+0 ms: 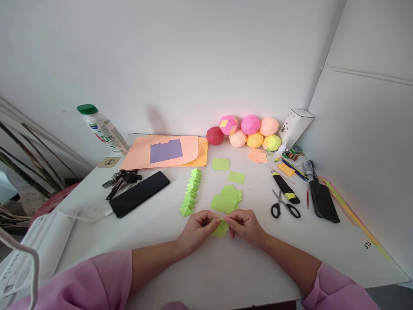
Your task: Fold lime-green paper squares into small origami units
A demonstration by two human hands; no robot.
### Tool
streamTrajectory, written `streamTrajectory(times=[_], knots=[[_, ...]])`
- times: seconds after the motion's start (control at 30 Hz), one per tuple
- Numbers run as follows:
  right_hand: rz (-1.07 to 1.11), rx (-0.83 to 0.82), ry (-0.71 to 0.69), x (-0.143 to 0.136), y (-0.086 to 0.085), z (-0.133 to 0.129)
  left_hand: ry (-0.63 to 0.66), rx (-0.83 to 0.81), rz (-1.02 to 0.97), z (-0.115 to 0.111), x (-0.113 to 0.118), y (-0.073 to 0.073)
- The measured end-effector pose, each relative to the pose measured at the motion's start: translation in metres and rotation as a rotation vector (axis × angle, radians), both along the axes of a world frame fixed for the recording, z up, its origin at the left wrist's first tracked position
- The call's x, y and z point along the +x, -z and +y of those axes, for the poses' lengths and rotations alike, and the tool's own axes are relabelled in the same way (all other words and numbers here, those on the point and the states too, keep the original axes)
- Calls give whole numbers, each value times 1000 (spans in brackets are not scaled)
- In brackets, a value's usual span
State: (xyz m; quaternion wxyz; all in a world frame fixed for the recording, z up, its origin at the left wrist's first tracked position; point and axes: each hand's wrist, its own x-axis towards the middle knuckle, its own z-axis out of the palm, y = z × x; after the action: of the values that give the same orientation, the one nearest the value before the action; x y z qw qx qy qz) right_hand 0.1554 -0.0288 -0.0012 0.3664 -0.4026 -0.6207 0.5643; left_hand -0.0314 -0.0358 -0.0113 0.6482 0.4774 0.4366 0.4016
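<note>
Near the front of the white table, my left hand [199, 230] and my right hand [245, 226] pinch the top edge of a small green paper piece [220, 229] between thumbs and fingers. Both hands are closed on it, one at each side, and the fingertips hide its upper corners. Just beyond them lies a loose pile of green paper sheets [226, 200]. To the left of the pile runs a row of folded green paper units [191, 193]. Two more flat green stacks, one left [220, 164] and one right [236, 177], lie farther back.
Paper balls [250, 125] in several colours are stacked by the wall. Scissors [284, 206], a yellow-black cutter [285, 187] and a black phone [323, 201] lie right. Left are a long black device [139, 194], keys [121, 178], orange sheets [138, 150] and a bottle [105, 129].
</note>
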Motion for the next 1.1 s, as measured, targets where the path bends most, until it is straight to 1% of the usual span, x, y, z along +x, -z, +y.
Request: streamTrajectory(times=[0.17, 0.37, 0.5, 0.6, 0.7, 0.77, 0.87, 0.9, 0.97, 1.1], knots=[[13, -8, 6, 0, -2, 0, -30, 37, -4, 0, -1, 0], [19, -15, 8, 0, -3, 0, -45, 39, -65, -1, -1, -2], [14, -62, 43, 2, -2, 1, -83, 11, -108, 0, -2, 0], [7, -100, 73, 2, -3, 2, -85, 12, -145, 0, -3, 1], [-13, -96, 44, 2, -2, 2, -92, 42, -135, 0, -2, -2], [-27, -78, 16, 2, -2, 2, -49, 70, -85, 1, 0, -5], [-44, -50, -32, 1, 1, 1, 85, 107, 23, 1, 1, -8], [-46, -46, -47, 1, 2, 1, 109, 114, 51, 1, 1, -8], [-49, -48, -67, 1, 4, 1, 120, 120, 84, 1, 2, -8], [-49, -58, -58, -1, 5, 1, 118, 141, 135, -1, 2, -7]])
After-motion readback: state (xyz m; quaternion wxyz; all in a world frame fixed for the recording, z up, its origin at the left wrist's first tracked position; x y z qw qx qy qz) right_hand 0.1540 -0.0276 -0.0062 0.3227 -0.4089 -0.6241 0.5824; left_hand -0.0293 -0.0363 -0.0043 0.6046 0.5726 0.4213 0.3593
